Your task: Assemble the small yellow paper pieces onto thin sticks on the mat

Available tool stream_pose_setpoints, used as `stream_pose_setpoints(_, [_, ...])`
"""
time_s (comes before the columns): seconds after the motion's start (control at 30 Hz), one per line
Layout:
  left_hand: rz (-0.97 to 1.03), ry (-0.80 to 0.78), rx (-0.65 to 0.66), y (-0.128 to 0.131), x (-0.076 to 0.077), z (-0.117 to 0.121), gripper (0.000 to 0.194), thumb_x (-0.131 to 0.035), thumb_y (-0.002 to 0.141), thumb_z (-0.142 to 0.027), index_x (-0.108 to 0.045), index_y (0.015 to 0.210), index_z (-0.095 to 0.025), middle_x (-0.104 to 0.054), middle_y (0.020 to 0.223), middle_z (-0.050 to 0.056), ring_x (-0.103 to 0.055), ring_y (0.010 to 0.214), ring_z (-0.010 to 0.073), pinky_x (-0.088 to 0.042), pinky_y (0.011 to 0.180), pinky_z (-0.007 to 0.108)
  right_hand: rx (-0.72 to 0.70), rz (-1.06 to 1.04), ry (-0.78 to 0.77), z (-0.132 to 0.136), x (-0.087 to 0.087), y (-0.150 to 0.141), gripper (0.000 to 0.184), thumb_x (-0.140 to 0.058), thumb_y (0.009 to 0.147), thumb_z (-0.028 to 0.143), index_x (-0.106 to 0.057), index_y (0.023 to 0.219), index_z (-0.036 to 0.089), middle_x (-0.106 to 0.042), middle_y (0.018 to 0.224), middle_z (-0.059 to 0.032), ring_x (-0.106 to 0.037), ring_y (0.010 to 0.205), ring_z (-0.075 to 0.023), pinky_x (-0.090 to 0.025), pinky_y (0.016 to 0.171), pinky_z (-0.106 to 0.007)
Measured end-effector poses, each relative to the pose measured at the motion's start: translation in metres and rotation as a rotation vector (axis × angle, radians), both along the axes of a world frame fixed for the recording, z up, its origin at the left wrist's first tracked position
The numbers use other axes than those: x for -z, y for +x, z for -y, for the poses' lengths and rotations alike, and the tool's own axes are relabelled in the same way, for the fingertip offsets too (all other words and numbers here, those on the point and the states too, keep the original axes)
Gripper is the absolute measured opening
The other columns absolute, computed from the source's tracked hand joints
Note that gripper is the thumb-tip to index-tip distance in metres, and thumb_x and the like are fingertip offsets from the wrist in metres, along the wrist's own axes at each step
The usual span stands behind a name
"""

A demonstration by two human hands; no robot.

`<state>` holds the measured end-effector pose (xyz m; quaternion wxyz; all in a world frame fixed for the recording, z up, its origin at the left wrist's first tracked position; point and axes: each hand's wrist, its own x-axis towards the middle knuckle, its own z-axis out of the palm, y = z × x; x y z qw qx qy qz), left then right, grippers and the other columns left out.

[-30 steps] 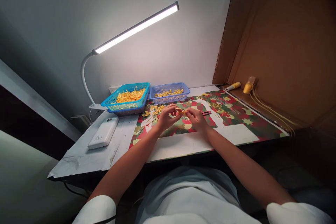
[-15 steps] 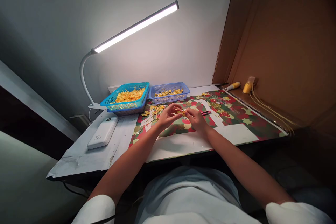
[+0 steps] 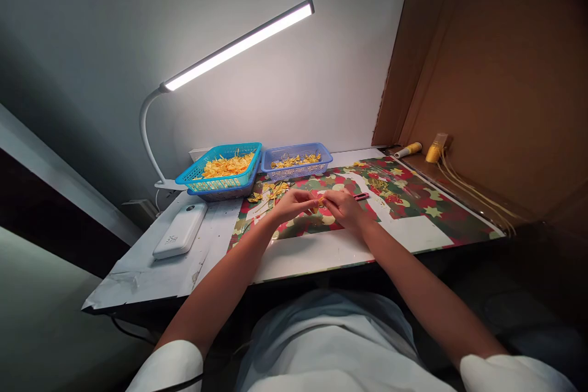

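Note:
My left hand (image 3: 293, 204) and my right hand (image 3: 343, 207) meet over the patterned mat, fingertips almost touching. Between them is a small yellow ribbon-like piece (image 3: 320, 202), mostly covered by the fingers, with both hands pinched on it. A narrow pinkish tool (image 3: 361, 196) sticks out beyond my right hand; whether it is held or lies on the mat I cannot tell. Just left of my left hand, loose yellow pieces with thin stems (image 3: 272, 192) lie in a small heap.
A turquoise basket (image 3: 188, 179) of yellow pieces sits stacked at the back left, beside a purple basket (image 3: 297, 171) holding more. A white power bank (image 3: 180, 229) lies at left, under a lit lamp (image 3: 241, 44). Yellow spools (image 3: 435, 150) and cardboard (image 3: 487, 73) stand at right.
My left hand's fingers have closed in from a looser, raised curl and come down slightly toward my right fingertips. The yellow loop between them now shows less. My right hand is nearly still.

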<state>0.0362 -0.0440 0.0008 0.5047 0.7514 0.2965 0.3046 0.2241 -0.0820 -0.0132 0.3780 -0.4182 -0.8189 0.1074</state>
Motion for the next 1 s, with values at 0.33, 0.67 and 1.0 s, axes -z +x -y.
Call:
stream_pose_setpoints(0.33, [-0.011, 0.149, -0.145, 0.001, 0.001, -0.002, 0.037, -0.065, 0.073, -0.049, -0.067, 0.070, -0.012, -0.063, 0.059, 0.005, -0.058, 0.056, 0.0120, -0.044, 0.053, 0.022, 0.435, 0.085, -0.016, -0.020, 0.013, 0.045, 0.017, -0.064, 0.074, 0.033, -0.064, 0.085, 0.021, -0.062, 0.100, -0.0091, -0.049, 0.097, -0.0274, -0.034, 0.078, -0.037])
stream_pose_setpoints(0.67, [-0.146, 0.360, -0.287, 0.003, 0.004, -0.001, 0.037, -0.058, 0.078, -0.047, -0.069, 0.070, -0.012, -0.062, 0.060, 0.003, -0.050, 0.052, 0.0090, -0.035, 0.048, 0.020, 0.591, 0.321, -0.307, -0.023, 0.015, 0.054, 0.023, -0.058, 0.080, 0.038, -0.056, 0.068, 0.019, -0.061, 0.097, -0.0082, -0.048, 0.104, -0.0279, -0.036, 0.080, -0.036])
stream_pose_setpoints(1.0, [-0.199, 0.471, -0.330, 0.009, 0.013, -0.001, 0.033, -0.056, 0.081, -0.039, -0.068, 0.064, -0.013, -0.054, 0.055, -0.001, -0.040, 0.052, 0.0078, -0.029, 0.051, 0.021, 0.239, -0.155, -0.178, -0.015, 0.014, 0.022, 0.029, -0.031, 0.092, 0.046, -0.047, 0.091, 0.022, -0.052, 0.060, 0.0017, -0.049, 0.055, -0.0155, -0.033, 0.054, -0.026])
